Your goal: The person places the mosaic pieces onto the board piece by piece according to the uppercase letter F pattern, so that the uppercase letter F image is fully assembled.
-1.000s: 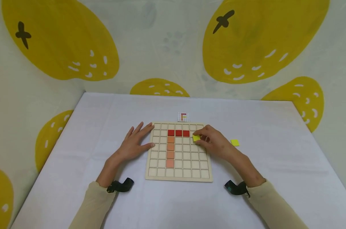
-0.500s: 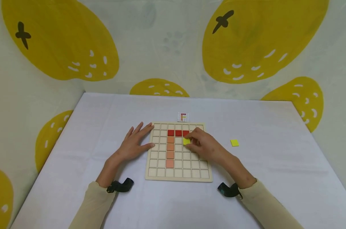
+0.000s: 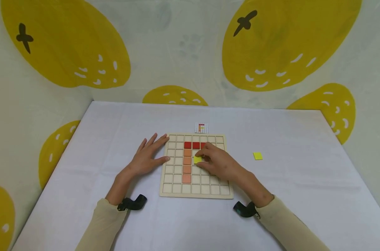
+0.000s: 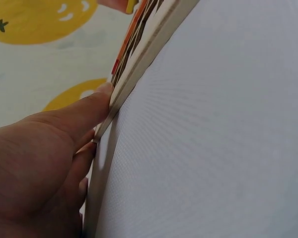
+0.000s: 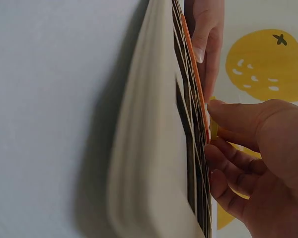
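Wooden grid board — right hand pinches yellow tile over it.

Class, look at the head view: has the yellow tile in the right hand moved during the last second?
Yes. The yellow tile in the right hand moved left across the board, from its right edge to beside the orange column.

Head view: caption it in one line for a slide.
Right hand holds a yellow tile over the grid board; left hand steadies its edge.

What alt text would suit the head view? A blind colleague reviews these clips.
A person's right hand pinches a yellow tile over a wooden grid board beside its orange tile column, under a red row. The left hand rests flat against the board's left edge; another yellow tile lies on the white table.
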A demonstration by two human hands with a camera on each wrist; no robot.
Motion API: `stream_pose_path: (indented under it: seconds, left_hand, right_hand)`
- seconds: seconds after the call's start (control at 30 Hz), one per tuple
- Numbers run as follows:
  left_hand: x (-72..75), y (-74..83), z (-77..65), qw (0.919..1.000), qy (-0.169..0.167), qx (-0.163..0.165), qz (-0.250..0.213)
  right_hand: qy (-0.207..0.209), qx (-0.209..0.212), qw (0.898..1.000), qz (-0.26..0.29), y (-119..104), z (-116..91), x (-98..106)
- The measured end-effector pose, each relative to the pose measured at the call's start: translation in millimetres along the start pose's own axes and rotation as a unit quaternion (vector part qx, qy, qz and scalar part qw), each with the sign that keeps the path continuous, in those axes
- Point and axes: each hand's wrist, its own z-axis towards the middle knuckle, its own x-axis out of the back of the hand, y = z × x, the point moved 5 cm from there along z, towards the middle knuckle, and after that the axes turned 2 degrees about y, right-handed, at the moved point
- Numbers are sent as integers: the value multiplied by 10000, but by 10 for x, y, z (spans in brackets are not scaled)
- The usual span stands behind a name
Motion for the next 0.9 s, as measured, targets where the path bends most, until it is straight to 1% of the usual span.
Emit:
stream_pose_path:
  seconds: [0.27, 0.47, 0.67, 0.83, 0.9]
  left_hand:
    - [-15, 7, 14, 10000, -34, 0, -32]
    - [-18, 20, 25, 10000, -20, 2, -20]
    - [-36, 3, 19, 10000, -65, -6, 25]
    - [-16, -17, 3, 10000, -4, 1, 54]
    - [-8, -10, 5, 10000, 9, -15, 22]
  right_hand:
    - [73, 244, 9991, -338, -16, 2, -39]
    - [162, 214, 9989, -387, -5, -9, -55]
    - [150, 87, 9994, -289, 11, -19, -72]
    - [78, 51, 9998, -170, 6, 1, -54]
    - [69, 17, 10000, -35, 24, 1, -26]
